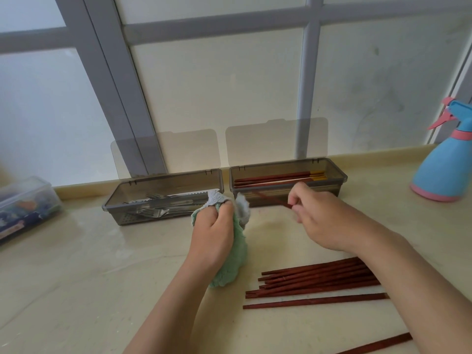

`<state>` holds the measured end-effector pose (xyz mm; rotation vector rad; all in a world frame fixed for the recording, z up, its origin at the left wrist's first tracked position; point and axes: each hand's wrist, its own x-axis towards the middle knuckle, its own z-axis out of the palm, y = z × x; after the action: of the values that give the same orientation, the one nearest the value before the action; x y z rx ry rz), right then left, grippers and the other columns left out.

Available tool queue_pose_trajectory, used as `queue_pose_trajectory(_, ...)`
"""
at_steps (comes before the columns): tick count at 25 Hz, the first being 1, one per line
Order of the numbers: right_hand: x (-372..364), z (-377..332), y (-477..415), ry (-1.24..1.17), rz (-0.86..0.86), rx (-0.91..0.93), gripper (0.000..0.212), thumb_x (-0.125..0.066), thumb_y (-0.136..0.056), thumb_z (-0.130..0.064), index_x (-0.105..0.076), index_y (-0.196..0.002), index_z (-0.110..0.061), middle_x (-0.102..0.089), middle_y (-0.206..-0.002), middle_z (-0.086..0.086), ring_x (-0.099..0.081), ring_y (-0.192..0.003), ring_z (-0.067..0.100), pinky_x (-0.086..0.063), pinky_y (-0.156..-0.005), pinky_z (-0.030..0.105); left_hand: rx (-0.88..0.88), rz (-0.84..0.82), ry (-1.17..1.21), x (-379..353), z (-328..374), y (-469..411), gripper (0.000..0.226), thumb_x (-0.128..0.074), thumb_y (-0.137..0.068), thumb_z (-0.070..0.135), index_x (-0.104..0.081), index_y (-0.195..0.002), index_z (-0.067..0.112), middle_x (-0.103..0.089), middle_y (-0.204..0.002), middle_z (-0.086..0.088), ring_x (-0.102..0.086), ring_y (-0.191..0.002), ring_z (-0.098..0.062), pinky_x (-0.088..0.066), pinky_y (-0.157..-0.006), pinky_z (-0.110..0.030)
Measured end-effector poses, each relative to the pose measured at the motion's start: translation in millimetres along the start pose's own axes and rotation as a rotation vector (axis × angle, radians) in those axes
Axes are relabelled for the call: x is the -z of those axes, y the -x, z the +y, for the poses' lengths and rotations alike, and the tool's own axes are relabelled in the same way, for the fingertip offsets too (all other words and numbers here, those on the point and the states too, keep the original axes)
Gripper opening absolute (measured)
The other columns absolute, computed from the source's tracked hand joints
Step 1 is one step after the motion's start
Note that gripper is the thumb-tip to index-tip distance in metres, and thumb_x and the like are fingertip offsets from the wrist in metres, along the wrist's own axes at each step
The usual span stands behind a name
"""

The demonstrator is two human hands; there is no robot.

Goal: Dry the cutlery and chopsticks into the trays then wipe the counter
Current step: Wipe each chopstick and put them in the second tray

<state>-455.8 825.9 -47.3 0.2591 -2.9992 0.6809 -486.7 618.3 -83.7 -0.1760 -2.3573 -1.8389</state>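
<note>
My left hand (213,227) grips a green and grey cloth (231,254) bunched above the counter. My right hand (321,215) pinches one reddish-brown chopstick (270,198), which slants up and left in front of the right tray (339,178). That tray holds several chopsticks (278,178) with yellow ends. The left tray (112,204) holds metal forks (158,206) and other cutlery. A pile of loose chopsticks (319,279) lies on the counter under my right forearm, and one more chopstick (380,344) shows at the bottom edge.
Both trays stand at the back of the beige counter (76,277) with their tinted lids (275,141) open against the window. A blue and pink spray bottle (444,169) stands at the far right. A clear lidded box (24,205) sits at the left.
</note>
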Motion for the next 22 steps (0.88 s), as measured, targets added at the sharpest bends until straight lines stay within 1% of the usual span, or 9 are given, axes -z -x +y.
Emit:
queue_pose_trajectory(1, -1, -2, 0, -0.054, 0.076, 0.042, 0.009, -0.037, -0.107, -0.024, -0.045, -0.104, -0.027, -0.062, -0.086, -0.002, -0.063, -0.08, 0.019, -0.054, -0.073, 0.044, 0.007, -0.017, 0.02, -1, 1, 1, 0.045, -0.043, -0.102, 0.021, -0.051, -0.065, -0.002, -0.055, -0.058, -0.006, -0.052, -0.056, -0.024, -0.042, -0.053, -0.029)
queue_pose_trajectory(3, -7, -8, 0, -0.096, 0.13, 0.122, 0.009, -0.04, -0.106, -0.023, -0.047, -0.105, -0.028, -0.059, -0.083, -0.005, -0.061, -0.077, 0.017, -0.054, -0.071, 0.045, 0.018, -0.063, 0.065, -2, 3, 4, 0.05, -0.041, -0.104, 0.027, -0.063, -0.076, -0.008, -0.069, -0.063, -0.003, -0.063, -0.058, -0.013, -0.048, -0.052, -0.023)
queue_pose_trajectory(7, -20, -20, 2, -0.14, 0.106, 0.232, 0.007, -0.045, -0.105, -0.02, -0.05, -0.102, -0.025, -0.058, -0.081, -0.005, -0.057, -0.07, 0.018, -0.053, -0.065, 0.044, -0.069, -0.098, 0.088, -1, 2, 5, 0.058, -0.039, -0.104, 0.038, -0.058, -0.087, -0.014, -0.06, -0.072, -0.013, -0.054, -0.065, -0.016, -0.046, -0.062, -0.033)
queue_pose_trajectory(9, -26, -26, 2, -0.207, 0.119, 0.283, 0.007, -0.048, -0.104, -0.018, -0.051, -0.1, -0.023, -0.06, -0.082, -0.004, -0.058, -0.07, 0.014, -0.052, -0.063, 0.039, -0.101, -0.101, 0.098, -5, 4, 10, 0.054, -0.036, -0.108, 0.031, -0.058, -0.079, -0.009, -0.055, -0.067, -0.007, -0.051, -0.062, -0.014, -0.043, -0.058, -0.029)
queue_pose_trajectory(12, -36, -36, 2, -0.293, 0.148, 0.322, 0.003, -0.051, -0.103, -0.018, -0.053, -0.101, -0.02, -0.059, -0.082, -0.009, -0.056, -0.072, 0.007, -0.045, -0.061, 0.025, -0.12, -0.072, 0.088, -12, 9, 17, 0.053, -0.036, -0.108, 0.028, -0.049, -0.06, 0.012, -0.045, -0.054, 0.006, -0.041, -0.053, -0.009, -0.036, -0.052, -0.025)
queue_pose_trajectory(15, -31, -27, -2, -0.289, 0.117, 0.282, 0.006, -0.052, -0.103, -0.022, -0.057, -0.106, -0.025, -0.066, -0.085, -0.006, -0.064, -0.077, 0.011, -0.055, -0.068, 0.035, -0.054, 0.047, 0.188, -6, 7, 7, 0.052, -0.037, -0.107, 0.031, -0.062, -0.064, 0.015, -0.061, -0.061, 0.002, -0.056, -0.061, -0.016, -0.047, -0.063, -0.036)
queue_pose_trajectory(18, -25, -15, -4, -0.238, 0.061, 0.231, 0.012, -0.05, -0.104, -0.023, -0.059, -0.097, -0.027, -0.067, -0.078, -0.005, -0.063, -0.068, 0.014, -0.056, -0.069, 0.045, 0.022, 0.195, 0.294, 3, 5, -3, 0.055, -0.036, -0.107, 0.036, -0.071, -0.07, 0.016, -0.071, -0.067, 0.003, -0.065, -0.068, -0.02, -0.053, -0.07, -0.041)
queue_pose_trajectory(20, -31, -21, -2, -0.281, 0.063, 0.272, 0.017, -0.05, -0.104, -0.02, -0.057, -0.089, -0.023, -0.064, -0.074, -0.003, -0.058, -0.063, 0.015, -0.053, -0.066, 0.046, -0.026, 0.155, 0.204, -1, 8, 4, 0.056, -0.034, -0.108, 0.031, -0.066, -0.064, 0.015, -0.067, -0.063, 0.007, -0.061, -0.064, -0.016, -0.05, -0.067, -0.037)
queue_pose_trajectory(22, -41, -30, -2, -0.343, 0.103, 0.343, 0.017, -0.051, -0.103, -0.017, -0.055, -0.087, -0.019, -0.062, -0.072, -0.001, -0.058, -0.064, 0.017, -0.05, -0.063, 0.047, -0.078, 0.081, 0.103, -12, 11, 16, 0.053, -0.034, -0.108, 0.025, -0.052, -0.059, 0.017, -0.055, -0.052, 0.011, -0.049, -0.053, -0.005, -0.042, -0.057, -0.024)
